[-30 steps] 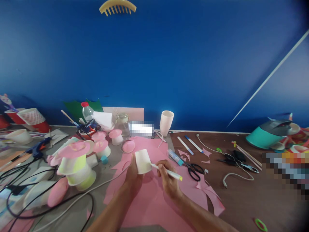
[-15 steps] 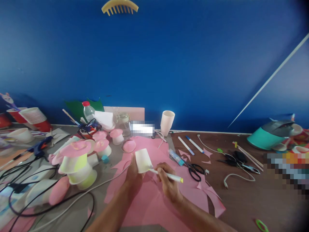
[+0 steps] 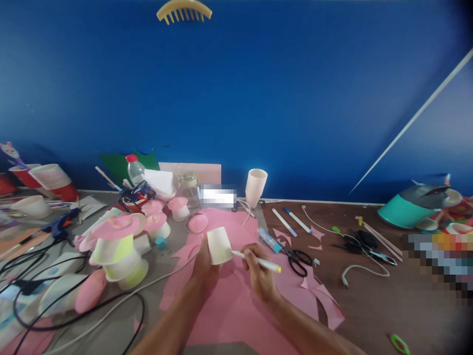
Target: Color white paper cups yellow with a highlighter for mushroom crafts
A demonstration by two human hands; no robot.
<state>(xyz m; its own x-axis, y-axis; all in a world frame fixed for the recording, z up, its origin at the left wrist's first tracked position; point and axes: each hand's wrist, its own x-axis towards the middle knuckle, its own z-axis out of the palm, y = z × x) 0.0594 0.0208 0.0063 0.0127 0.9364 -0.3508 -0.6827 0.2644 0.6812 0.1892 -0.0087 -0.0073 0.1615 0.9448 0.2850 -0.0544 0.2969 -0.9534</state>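
Bottom edge: both forearms enter frame, elbows cut off. Left hand (image 3: 204,266) has its fingers curled around a paper cup (image 3: 219,245), held off the surface and tilted; most of those fingers sit behind the cup, so only the thumb side shows. Right hand (image 3: 258,268) at 3 o'clock of the cup, fingers pinched shut on a marker (image 3: 256,261); the marker's tip touches the cup's right wall and its yellow end points away to 4 o'clock. Cup sits above the pink paper sheet (image 3: 229,305), which is spread under both hands.

Surface: grey tabletop (image 3: 118,320) on the left, brown wood to the right. Green ring (image 3: 399,343) at 4 o'clock near the bottom edge. Black cables (image 3: 74,315) loop at 8 o'clock. Scissors (image 3: 297,260) just right of the marker, pink offcuts around them. Stack of cups with pink tops (image 3: 116,251) at 9 o'clock. Glue gun (image 3: 61,224) further left.

Further back: two pens (image 3: 291,221) at 1 o'clock, white cup (image 3: 255,187) at 12 near the wall, bottle with red cap (image 3: 133,170) at 11, red cup stack (image 3: 51,181) far left, teal pot (image 3: 412,207) far right.

Room: plain blue wall (image 3: 258,98), yellow comb (image 3: 184,11) at top.

Two patches are pixelated, unreadable. Right corner vignetted dark.
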